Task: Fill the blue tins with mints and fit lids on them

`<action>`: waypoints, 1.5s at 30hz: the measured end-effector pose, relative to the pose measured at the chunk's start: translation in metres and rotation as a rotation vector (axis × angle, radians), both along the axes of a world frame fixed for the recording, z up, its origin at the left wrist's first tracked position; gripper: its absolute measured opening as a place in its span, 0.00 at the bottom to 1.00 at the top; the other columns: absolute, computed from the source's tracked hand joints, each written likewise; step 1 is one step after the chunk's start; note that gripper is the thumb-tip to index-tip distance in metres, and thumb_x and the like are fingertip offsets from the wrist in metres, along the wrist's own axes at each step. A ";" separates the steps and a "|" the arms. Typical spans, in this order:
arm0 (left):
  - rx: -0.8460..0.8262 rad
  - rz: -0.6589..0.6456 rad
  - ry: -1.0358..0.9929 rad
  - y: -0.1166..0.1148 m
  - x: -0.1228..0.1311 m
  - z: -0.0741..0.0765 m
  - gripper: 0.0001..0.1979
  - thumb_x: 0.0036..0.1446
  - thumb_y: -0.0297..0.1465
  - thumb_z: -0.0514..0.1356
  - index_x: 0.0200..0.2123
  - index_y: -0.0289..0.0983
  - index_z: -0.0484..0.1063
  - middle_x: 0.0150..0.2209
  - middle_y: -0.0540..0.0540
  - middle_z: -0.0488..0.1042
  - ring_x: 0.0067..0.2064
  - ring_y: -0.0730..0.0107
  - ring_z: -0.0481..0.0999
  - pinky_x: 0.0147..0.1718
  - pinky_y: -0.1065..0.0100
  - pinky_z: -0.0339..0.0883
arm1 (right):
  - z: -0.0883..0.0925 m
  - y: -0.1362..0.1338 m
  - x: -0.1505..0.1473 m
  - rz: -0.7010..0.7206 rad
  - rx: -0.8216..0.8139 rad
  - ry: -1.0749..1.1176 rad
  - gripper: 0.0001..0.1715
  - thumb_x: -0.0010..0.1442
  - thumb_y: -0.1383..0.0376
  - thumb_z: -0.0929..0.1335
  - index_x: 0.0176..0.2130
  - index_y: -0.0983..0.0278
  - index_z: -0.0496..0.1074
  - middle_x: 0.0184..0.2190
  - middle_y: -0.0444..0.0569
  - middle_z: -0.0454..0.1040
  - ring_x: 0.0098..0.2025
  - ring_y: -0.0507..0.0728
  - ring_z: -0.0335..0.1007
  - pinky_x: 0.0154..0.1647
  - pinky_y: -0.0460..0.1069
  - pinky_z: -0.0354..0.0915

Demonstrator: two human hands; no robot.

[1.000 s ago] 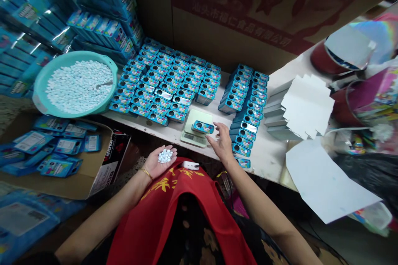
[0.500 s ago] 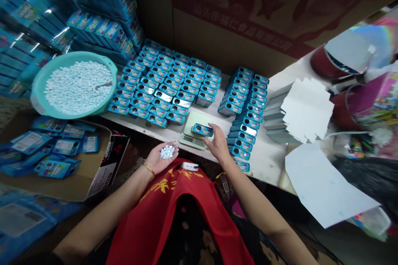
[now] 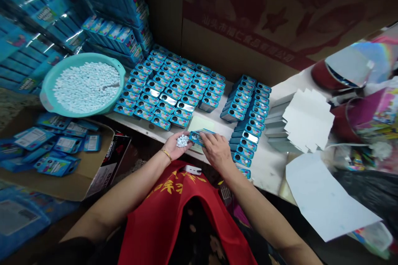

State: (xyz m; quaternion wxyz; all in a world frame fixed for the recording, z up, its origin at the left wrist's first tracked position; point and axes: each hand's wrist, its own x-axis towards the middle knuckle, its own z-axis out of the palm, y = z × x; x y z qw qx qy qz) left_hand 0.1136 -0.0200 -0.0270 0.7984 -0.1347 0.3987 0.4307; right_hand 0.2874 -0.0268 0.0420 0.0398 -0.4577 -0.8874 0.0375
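My left hand (image 3: 176,145) is cupped palm up and holds a small heap of pale blue candies (image 3: 182,140). Right beside it, my right hand (image 3: 215,149) grips a small blue tin (image 3: 199,136) and holds it against the left hand's fingertips, just above the front of the pale green scale (image 3: 200,125). Rows of the same blue tins (image 3: 169,93) cover the white table (image 3: 267,153) behind the scale. A teal basin (image 3: 81,86) full of the same candies stands at the left end.
Two more columns of blue tins (image 3: 248,112) lie right of the scale, then stacked white cards (image 3: 306,118). A cardboard box (image 3: 102,161) with blue packets sits lower left. Blue cartons (image 3: 112,33) are stacked at back left, a large brown carton behind.
My right hand closed on the tin that lay on the scale and lifted it off toward me. My left hand rose with its candies to meet the tin.
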 end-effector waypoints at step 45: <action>-0.167 -0.034 0.212 -0.021 -0.039 -0.013 0.06 0.52 0.24 0.53 0.31 0.29 0.70 0.27 0.39 0.73 0.28 0.68 0.74 0.24 0.70 0.70 | -0.119 0.051 -0.043 0.028 -0.170 0.018 0.18 0.54 0.57 0.63 0.43 0.63 0.66 0.48 0.52 0.65 0.53 0.61 0.52 0.54 0.59 0.47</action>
